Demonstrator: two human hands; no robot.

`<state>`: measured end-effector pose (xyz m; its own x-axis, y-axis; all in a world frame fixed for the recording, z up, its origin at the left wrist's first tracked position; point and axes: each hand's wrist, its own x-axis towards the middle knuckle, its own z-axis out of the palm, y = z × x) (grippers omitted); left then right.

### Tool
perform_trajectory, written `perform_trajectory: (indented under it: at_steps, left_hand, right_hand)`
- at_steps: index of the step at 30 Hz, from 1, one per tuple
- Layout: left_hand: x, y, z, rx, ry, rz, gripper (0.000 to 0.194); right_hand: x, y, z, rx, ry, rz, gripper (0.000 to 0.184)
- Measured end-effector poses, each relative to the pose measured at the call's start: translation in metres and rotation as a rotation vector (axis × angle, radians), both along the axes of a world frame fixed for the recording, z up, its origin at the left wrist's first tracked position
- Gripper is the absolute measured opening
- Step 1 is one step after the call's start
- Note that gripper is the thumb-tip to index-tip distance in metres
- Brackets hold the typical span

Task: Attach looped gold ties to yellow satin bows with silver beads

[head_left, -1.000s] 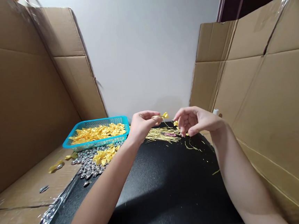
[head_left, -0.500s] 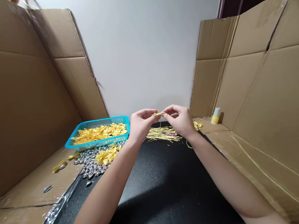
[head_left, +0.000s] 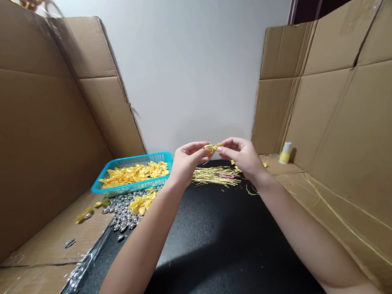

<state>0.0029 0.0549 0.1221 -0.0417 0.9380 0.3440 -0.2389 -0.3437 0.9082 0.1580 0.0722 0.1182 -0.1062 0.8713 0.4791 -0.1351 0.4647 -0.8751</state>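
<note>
Head view: a yellow bow-like piece is held aloft near the far edge of the black worktop. One end is pinched between thumb and fingers of the left hand, the other by the right hand. Gold strands are spread below, near that edge; silver pieces are heaped toward the far left corner, beside a blue basket. The step in hand is judged to be two-handed fingertip shaping or tying; for the next move, a steady left pinch is judged to be required while the right fingers are worked.
</note>
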Motion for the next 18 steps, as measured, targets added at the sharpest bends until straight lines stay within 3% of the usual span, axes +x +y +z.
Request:
perform_trajectory:
  at_steps: [6, 13, 18]
  left_hand:
    - [0.000, -0.003, 0.003, -0.010, -0.010, -0.017, 0.017]
    - [-0.001, -0.001, 0.005, -0.062, -0.057, -0.040, 0.017]
    - [-0.001, -0.001, 0.003, -0.054, -0.038, -0.021, 0.019]
  right_hand:
    - [0.003, -0.002, 0.003, 0.043, -0.108, -0.086, 0.015]
    - [0.012, -0.008, 0.014, -0.189, -0.107, 0.093, 0.014]
    - [0.011, -0.002, 0.009, -0.072, -0.082, 0.069, 0.009]
